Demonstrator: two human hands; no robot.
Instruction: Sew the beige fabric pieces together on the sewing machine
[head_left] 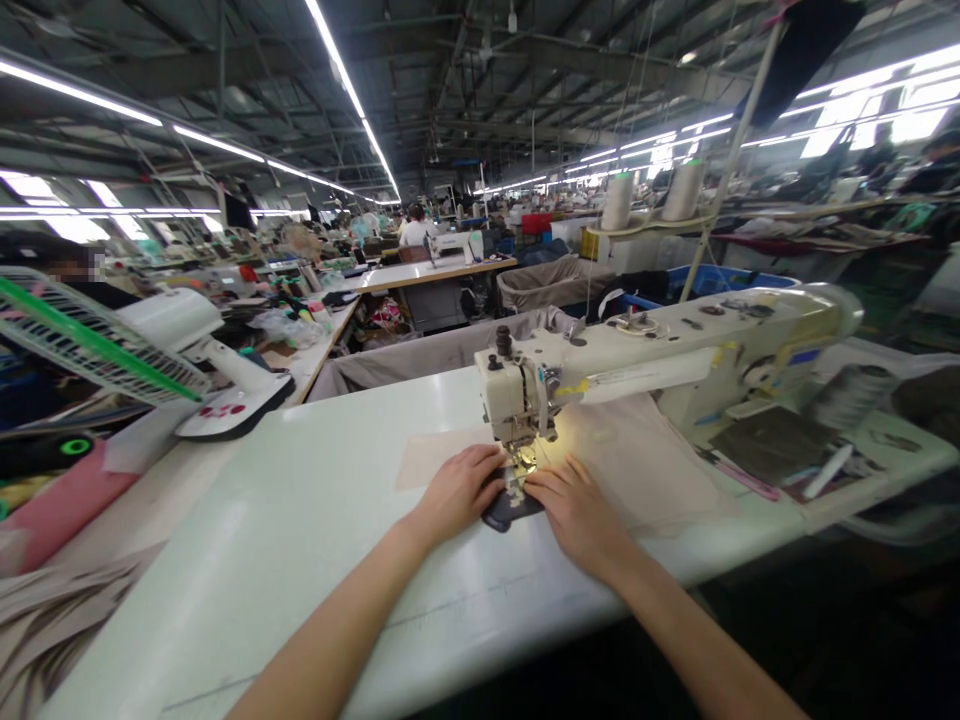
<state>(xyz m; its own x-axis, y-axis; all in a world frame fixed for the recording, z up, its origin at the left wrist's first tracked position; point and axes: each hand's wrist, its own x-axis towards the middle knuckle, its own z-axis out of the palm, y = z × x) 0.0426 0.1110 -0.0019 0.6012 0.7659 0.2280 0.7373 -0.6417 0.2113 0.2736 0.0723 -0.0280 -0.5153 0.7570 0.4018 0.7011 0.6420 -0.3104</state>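
No legible txt/nos. (too blurry)

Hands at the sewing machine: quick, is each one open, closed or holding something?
Left hand: palm down, fingers bent; grip cannot be told.
Right hand: palm down at the beige fabric; grip cannot be told.

See a white fan (176, 325) at left, near a pink roll (71, 500); farther back, a red container (536, 223); overhead, lit strip lights (335, 60).

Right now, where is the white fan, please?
In the head view, the white fan stands on the left side, beside the far left part of the pale sewing table, just beyond the pink bundle.
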